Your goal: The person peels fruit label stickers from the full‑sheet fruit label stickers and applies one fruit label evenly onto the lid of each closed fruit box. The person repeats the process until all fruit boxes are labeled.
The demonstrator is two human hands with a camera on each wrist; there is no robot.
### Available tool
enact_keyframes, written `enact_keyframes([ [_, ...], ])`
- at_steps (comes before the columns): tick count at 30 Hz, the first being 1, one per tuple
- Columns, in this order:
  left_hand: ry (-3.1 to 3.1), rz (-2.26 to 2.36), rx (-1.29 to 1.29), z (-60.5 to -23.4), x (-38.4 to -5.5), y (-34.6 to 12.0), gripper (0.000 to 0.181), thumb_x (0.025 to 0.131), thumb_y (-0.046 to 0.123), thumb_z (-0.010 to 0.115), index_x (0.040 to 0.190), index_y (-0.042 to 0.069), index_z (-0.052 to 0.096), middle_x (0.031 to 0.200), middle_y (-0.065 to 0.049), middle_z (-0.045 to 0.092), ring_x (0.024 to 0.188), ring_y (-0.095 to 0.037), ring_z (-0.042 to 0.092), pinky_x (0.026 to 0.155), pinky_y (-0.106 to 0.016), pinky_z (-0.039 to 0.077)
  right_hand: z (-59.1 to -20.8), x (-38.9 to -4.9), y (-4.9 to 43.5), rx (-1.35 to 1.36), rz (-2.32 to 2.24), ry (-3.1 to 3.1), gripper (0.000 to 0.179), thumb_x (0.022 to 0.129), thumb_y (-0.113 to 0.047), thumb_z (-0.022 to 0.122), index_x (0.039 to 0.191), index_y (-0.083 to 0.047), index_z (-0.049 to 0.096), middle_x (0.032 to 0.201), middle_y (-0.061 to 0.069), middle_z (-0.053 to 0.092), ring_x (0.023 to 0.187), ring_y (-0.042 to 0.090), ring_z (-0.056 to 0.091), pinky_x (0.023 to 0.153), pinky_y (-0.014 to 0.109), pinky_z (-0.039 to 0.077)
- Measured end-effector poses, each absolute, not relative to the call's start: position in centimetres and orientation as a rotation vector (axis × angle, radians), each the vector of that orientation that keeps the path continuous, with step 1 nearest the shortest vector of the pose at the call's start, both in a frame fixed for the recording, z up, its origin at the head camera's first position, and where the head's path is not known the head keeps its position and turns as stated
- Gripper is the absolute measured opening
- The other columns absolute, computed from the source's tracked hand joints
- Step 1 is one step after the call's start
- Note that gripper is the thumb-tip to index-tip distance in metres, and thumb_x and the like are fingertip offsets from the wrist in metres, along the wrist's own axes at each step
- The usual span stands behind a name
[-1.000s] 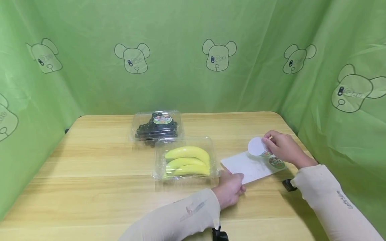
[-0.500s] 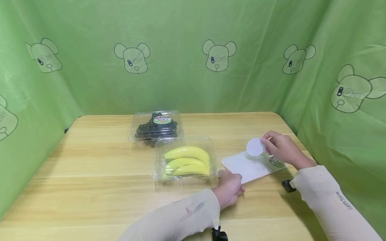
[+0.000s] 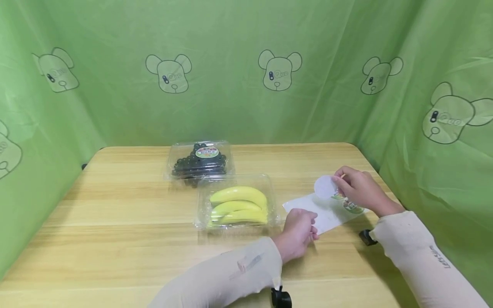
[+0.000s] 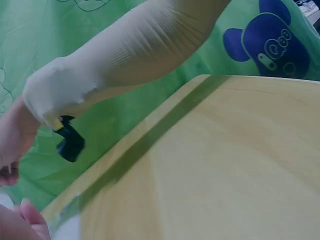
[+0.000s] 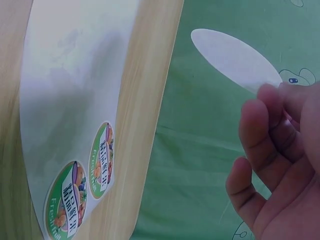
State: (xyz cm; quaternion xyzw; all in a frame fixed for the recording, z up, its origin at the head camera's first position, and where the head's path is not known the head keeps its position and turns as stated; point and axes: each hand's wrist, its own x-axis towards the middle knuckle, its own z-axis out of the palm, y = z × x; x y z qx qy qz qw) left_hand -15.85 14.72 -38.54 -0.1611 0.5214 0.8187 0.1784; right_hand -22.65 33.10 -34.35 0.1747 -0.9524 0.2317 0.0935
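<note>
My right hand (image 3: 360, 188) pinches a round sticker (image 3: 325, 187) by its edge between thumb and fingertips, its plain white side showing. In the right wrist view the sticker (image 5: 235, 60) stands out from the fingertips, apart from the sheet. Beneath that hand lies a white sticker sheet (image 3: 327, 214); two printed fruit labels (image 5: 67, 200) remain on one end of it. My left hand (image 3: 298, 231) is at the sheet's near left edge, fingers loosened and thumb side over the sheet. Only part of the left hand (image 4: 25, 222) shows in the left wrist view.
A clear box of bananas (image 3: 239, 207) stands left of the sheet. Behind it is a clear box of dark grapes (image 3: 200, 162), with a fruit label (image 3: 207, 152) on its lid. Green curtains (image 3: 231, 107) enclose the wooden table (image 3: 115, 256).
The left hand has let its grip on the sheet's edge loosen and shifted slightly up and to the right. The right hand with the sticker has barely moved.
</note>
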Motion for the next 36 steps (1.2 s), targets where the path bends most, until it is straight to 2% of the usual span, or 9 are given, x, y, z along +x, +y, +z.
enact_keyframes([
  [2, 1.402, 2.353, -0.408, -37.8, -16.2, 14.6, 0.016, 0.087, 0.002, 0.060, 0.101, 0.005, 0.052, 0.089, -0.012, 0.055, 0.066, -0.019, 0.049, 0.053, -0.024, 0.047, -34.2, -22.6, 33.0, 0.514, 0.686, -2.829, 0.018, 0.102, -0.019, 0.051, 0.093, -0.005, 0.057, 0.058, -0.002, 0.054, 0.046, 0.011, 0.049, 0.046, 0.027, 0.043],
  [5, 1.314, 2.376, -0.311, -36.8, -16.9, 14.3, 0.026, 0.090, 0.003, 0.057, 0.116, 0.005, 0.052, 0.100, -0.015, 0.058, 0.080, -0.028, 0.058, 0.069, -0.038, 0.056, -34.0, -22.4, 32.9, 0.502, 0.686, -2.840, 0.018, 0.102, -0.019, 0.050, 0.094, -0.004, 0.057, 0.059, -0.002, 0.054, 0.047, 0.012, 0.050, 0.046, 0.028, 0.043],
  [9, 1.254, 2.370, -0.184, -35.8, -17.7, 13.7, 0.042, 0.091, 0.005, 0.056, 0.131, 0.009, 0.049, 0.110, -0.015, 0.058, 0.097, -0.036, 0.061, 0.088, -0.051, 0.052, -33.7, -22.3, 33.0, 0.485, 0.679, -2.851, 0.019, 0.103, -0.020, 0.049, 0.095, -0.005, 0.057, 0.058, -0.003, 0.054, 0.047, 0.013, 0.051, 0.047, 0.029, 0.043],
  [18, 1.186, 2.346, -0.050, -34.7, -19.3, 13.5, 0.054, 0.095, 0.007, 0.051, 0.145, 0.022, 0.041, 0.130, -0.019, 0.053, 0.112, -0.040, 0.056, 0.094, -0.054, 0.049, -33.6, -21.8, 32.7, 0.497, 0.677, -2.854, 0.019, 0.103, -0.021, 0.049, 0.096, -0.004, 0.056, 0.057, -0.004, 0.055, 0.047, 0.014, 0.053, 0.043, 0.027, 0.044],
  [23, 1.157, 2.337, -0.031, -34.4, -19.8, 13.7, 0.057, 0.094, 0.006, 0.052, 0.147, 0.022, 0.039, 0.136, -0.022, 0.049, 0.114, -0.041, 0.055, 0.096, -0.057, 0.046, -33.6, -21.7, 32.5, 0.515, 0.673, -2.835, 0.018, 0.103, -0.019, 0.049, 0.095, -0.004, 0.056, 0.058, -0.004, 0.056, 0.048, 0.013, 0.056, 0.043, 0.027, 0.045],
  [28, 1.144, 2.333, -0.035, -34.2, -20.1, 13.8, 0.055, 0.095, 0.007, 0.052, 0.147, 0.020, 0.040, 0.137, -0.020, 0.048, 0.118, -0.043, 0.052, 0.098, -0.057, 0.044, -33.4, -21.5, 32.2, 0.552, 0.658, -2.809, 0.016, 0.102, -0.017, 0.051, 0.094, -0.004, 0.057, 0.058, -0.006, 0.056, 0.048, 0.012, 0.055, 0.045, 0.027, 0.046],
  [36, 1.150, 2.315, -0.065, -34.2, -20.3, 13.8, 0.048, 0.097, 0.010, 0.050, 0.144, 0.017, 0.043, 0.137, -0.021, 0.048, 0.114, -0.042, 0.054, 0.097, -0.055, 0.046, -33.4, -21.2, 31.8, 0.627, 0.650, -2.776, 0.011, 0.100, -0.013, 0.054, 0.093, -0.004, 0.057, 0.058, -0.009, 0.056, 0.048, 0.006, 0.052, 0.046, 0.025, 0.046],
])
